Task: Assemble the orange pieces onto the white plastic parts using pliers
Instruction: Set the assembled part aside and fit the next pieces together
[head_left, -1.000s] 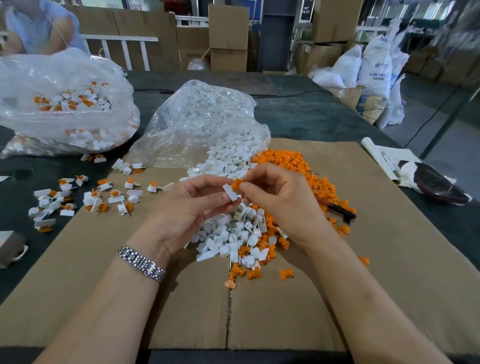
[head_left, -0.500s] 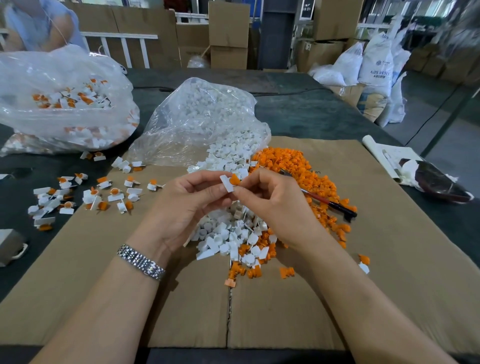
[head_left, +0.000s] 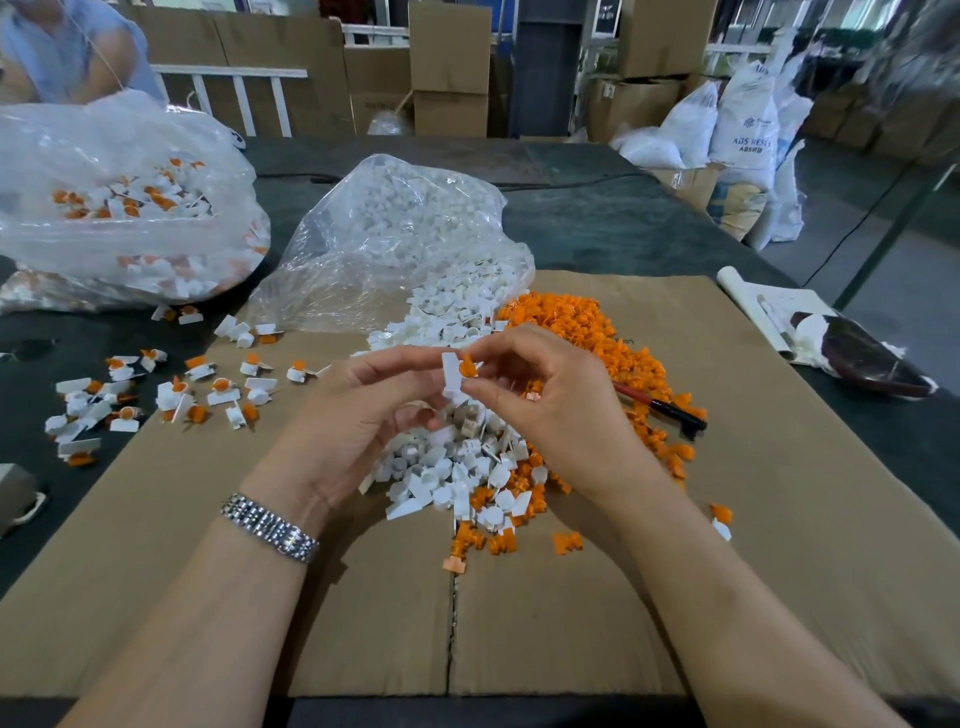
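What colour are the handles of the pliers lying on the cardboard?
Red and black, seen in the head view: the pliers lie among orange pieces.

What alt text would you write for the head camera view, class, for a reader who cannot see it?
Two bare hands meet above a cardboard sheet: the left hand pinches a white plastic part while the right hand presses an orange piece against it. Mixed white and orange parts are heaped beneath, and pliers lie on the orange pile.

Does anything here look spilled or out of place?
Yes. White parts spill from the open bag onto the cardboard and mix with orange pieces. A few strays lie apart near the right forearm. The pliers lie half buried in orange pieces.
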